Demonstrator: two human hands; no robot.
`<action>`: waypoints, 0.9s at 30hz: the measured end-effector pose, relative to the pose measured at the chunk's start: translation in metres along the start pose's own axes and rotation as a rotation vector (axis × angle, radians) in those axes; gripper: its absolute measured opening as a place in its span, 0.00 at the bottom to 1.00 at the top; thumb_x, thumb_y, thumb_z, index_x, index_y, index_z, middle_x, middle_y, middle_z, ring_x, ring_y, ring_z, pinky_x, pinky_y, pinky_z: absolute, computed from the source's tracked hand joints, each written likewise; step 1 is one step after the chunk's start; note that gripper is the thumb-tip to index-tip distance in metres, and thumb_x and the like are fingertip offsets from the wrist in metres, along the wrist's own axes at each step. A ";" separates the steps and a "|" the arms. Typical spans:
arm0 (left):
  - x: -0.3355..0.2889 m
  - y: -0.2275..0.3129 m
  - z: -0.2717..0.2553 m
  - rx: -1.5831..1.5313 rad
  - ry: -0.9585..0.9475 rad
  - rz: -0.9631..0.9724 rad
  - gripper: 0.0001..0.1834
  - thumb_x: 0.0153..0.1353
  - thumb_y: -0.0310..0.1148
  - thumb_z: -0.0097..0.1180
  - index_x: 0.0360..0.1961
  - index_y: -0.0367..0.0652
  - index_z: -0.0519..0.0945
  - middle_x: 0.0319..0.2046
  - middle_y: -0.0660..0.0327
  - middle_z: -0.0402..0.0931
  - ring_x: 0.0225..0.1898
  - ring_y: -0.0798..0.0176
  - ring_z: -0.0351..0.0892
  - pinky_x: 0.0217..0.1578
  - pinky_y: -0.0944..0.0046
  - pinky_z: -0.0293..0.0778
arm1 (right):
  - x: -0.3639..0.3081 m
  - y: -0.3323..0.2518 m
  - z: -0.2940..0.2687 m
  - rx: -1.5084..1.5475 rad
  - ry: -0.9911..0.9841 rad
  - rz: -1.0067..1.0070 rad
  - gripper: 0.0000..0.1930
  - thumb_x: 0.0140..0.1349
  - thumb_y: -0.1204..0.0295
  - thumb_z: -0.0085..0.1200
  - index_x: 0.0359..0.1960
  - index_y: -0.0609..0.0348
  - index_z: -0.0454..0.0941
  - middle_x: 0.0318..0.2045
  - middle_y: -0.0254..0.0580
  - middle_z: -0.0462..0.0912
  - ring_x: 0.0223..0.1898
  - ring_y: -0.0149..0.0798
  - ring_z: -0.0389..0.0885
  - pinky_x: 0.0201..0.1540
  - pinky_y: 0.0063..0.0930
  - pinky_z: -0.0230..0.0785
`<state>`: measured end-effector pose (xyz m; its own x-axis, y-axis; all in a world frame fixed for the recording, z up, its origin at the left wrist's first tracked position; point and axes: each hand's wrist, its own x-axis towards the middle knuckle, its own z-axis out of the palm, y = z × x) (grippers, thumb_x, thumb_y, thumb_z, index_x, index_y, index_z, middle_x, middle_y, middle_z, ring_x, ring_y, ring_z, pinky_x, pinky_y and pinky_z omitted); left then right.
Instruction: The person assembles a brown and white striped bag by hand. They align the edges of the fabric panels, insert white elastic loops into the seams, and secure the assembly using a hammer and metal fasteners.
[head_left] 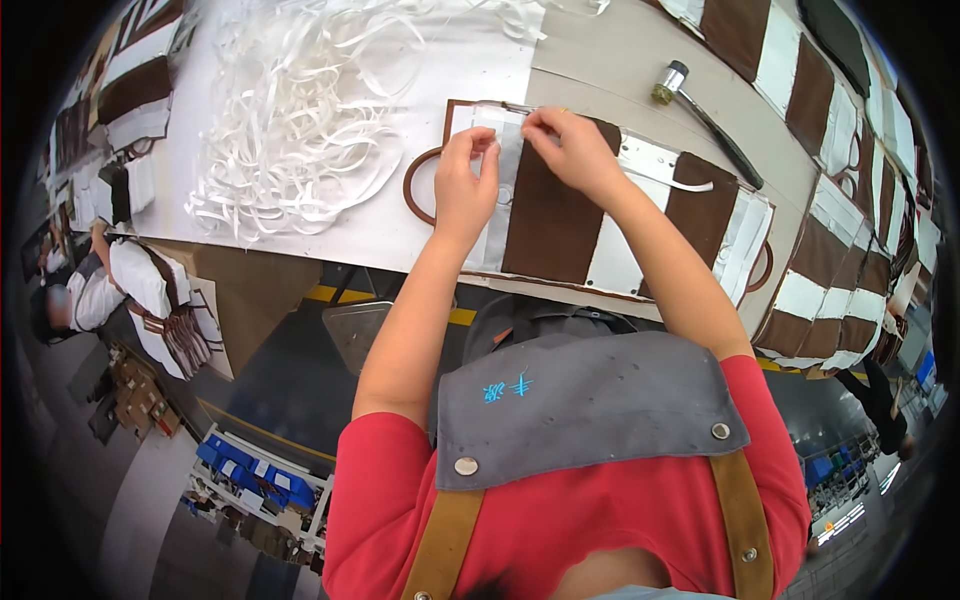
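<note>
A flat bag panel with brown and white stripes (553, 215) lies on the table in front of me, with a brown loop handle (410, 190) at its left end and another at its right. My left hand (466, 185) is over the panel's left end, thumb and fingers pinched together. Just right of it, my right hand (575, 150) pinches near the panel's far edge. What either pinch holds is too small to make out. A thin dark metallic piece (515, 107) shows at the far edge between the hands. One narrow white strip (685, 185) lies across the panel under my right forearm.
A heap of white strips (300, 130) covers the table's left part. A hammer (715, 130) with a black handle lies beyond the panel. Stacked striped panels (830, 270) stand at the right. Another person (85, 295) is at the far left.
</note>
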<state>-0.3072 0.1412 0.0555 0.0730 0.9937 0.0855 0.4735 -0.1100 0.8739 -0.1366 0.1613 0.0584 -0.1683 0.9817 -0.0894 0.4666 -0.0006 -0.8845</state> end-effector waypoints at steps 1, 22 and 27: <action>0.005 -0.010 -0.002 0.117 -0.006 0.088 0.08 0.58 0.24 0.55 0.39 0.39 0.76 0.36 0.57 0.78 0.37 0.59 0.77 0.38 0.62 0.72 | 0.008 0.004 0.002 0.010 0.014 0.034 0.09 0.60 0.68 0.53 0.33 0.62 0.78 0.29 0.49 0.81 0.33 0.47 0.80 0.37 0.34 0.71; 0.003 -0.044 -0.001 0.597 -0.102 0.333 0.16 0.55 0.26 0.56 0.47 0.45 0.77 0.49 0.67 0.74 0.52 0.62 0.69 0.53 0.57 0.58 | 0.047 0.016 0.023 -0.049 -0.050 0.363 0.13 0.58 0.65 0.57 0.32 0.65 0.79 0.22 0.37 0.79 0.25 0.28 0.73 0.31 0.24 0.68; 0.002 -0.044 0.002 0.658 -0.095 0.367 0.17 0.53 0.24 0.56 0.47 0.46 0.77 0.50 0.69 0.73 0.53 0.66 0.69 0.53 0.58 0.54 | 0.047 0.014 0.020 -0.039 -0.072 0.392 0.13 0.58 0.65 0.56 0.31 0.65 0.79 0.22 0.35 0.78 0.25 0.27 0.72 0.31 0.23 0.67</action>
<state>-0.3260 0.1480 0.0157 0.3881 0.8875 0.2485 0.8281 -0.4541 0.3286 -0.1556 0.2040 0.0323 -0.0308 0.8928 -0.4495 0.5403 -0.3635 -0.7590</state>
